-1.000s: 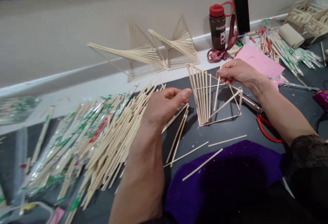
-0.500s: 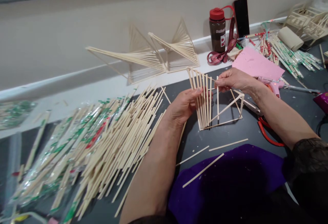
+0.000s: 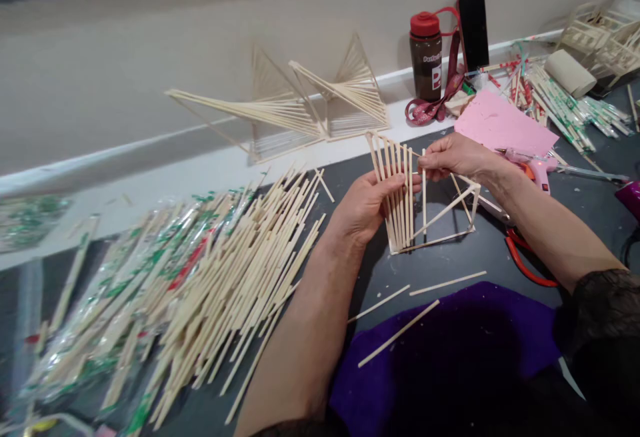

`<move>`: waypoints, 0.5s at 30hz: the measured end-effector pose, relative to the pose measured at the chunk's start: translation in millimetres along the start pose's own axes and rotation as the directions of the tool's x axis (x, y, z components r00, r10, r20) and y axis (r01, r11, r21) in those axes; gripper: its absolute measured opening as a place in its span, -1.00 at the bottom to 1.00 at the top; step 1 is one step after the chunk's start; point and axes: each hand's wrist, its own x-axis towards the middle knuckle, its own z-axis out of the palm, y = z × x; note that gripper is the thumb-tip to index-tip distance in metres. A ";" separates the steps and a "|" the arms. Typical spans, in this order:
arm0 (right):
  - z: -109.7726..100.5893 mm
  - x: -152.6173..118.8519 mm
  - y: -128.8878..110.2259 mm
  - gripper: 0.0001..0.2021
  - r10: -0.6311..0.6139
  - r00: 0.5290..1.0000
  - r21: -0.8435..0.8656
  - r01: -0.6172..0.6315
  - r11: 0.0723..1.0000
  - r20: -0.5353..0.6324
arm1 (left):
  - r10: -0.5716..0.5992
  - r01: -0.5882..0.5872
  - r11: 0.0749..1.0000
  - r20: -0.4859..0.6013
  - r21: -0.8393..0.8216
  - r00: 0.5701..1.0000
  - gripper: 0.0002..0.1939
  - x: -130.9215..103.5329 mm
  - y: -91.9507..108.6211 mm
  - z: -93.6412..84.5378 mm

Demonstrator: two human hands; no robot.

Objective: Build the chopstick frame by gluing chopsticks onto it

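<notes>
A small frame of wooden sticks [image 3: 399, 220] stands on the dark table, with several sticks fanned side by side on its left and a triangular open end on the right. My left hand [image 3: 373, 198] grips the fanned sticks, thumb across the front and fingers behind. Between the thumb and fingers of my right hand [image 3: 445, 157] is the upper end of a single chopstick [image 3: 425, 204], upright just right of the fan, its lower end close to the frame's bottom bar. Whether that end touches the bar I cannot tell.
Loose chopsticks [image 3: 250, 264] and wrapped ones [image 3: 115, 290] cover the left. Two finished-looking stick structures [image 3: 280, 114] lean against the wall. A bottle [image 3: 426, 57], phone [image 3: 473, 30], pink sheet [image 3: 503, 120], pink glue gun [image 3: 540, 174] and red-handled pliers [image 3: 525, 260] lie to the right.
My left hand's thumb and fingers have shifted slightly right across the fanned sticks. My right hand keeps the single chopstick in nearly the same spot.
</notes>
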 end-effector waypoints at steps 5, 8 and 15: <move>2.8 1.3 -0.9 -0.72 0.014 1.000 -0.032 -0.015 0.999 -0.015 | 0.035 -0.035 0.999 -0.017 0.010 0.999 -0.62 -0.1 -0.7 1.3; 4.1 3.5 0.1 -0.70 0.019 0.999 -0.037 -0.020 0.999 -0.026 | 0.074 -0.074 0.997 -0.024 0.035 0.997 -0.62 -1.4 -0.1 5.2; 6.6 6.3 -1.8 -0.70 0.048 0.998 -0.051 -0.049 0.997 -0.032 | 0.126 -0.124 0.992 -0.066 0.036 0.990 -0.61 -0.3 -4.0 7.1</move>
